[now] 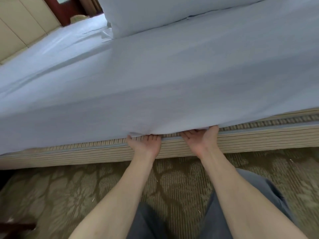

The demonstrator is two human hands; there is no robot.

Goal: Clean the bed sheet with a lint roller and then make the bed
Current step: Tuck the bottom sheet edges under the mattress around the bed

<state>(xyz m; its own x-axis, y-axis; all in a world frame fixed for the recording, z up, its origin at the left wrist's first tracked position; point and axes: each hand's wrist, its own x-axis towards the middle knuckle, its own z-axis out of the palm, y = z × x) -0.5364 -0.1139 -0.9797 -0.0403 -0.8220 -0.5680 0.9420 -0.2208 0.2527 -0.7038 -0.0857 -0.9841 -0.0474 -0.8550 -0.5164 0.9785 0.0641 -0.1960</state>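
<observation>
– Patterned carpet (69, 190) fills the bottom of the head view. Above it runs the striped side of the mattress (259, 138), and pale wall panels (20, 23) sit in the upper left. Where's the bed sheet?

– The bed sheet (155, 83) covers the whole middle of the frame, with a pillow (155, 14) on it at top centre. Its hem hangs just over the mattress edge, low in the frame. No lint roller shows anywhere, so I take this to be the bed-making part.

– And the hands?

– Both are palm up at the hem, bottom centre. On the left hand (144, 144) the fingers (153, 136) bend up against the cloth, close together. I cannot tell whether they pinch it or only push. On the right hand (200, 140) the fingers run straight under the hem with their tips hidden, and the thumb (213, 131) is spread out to the right.

– What could go wrong?

– The hem barely overlaps the mattress side. With so little cloth to work with, I'd say a shallow tuck could spring back out. There's also a small bunch of fabric just above the left hand, and pushing it in as it is could leave a lump and a crease running up the sheet.

– And pulling harder?

– A strong tug towards the bottom of the frame could drag the sheet from the far side and shift the pillow.
</observation>
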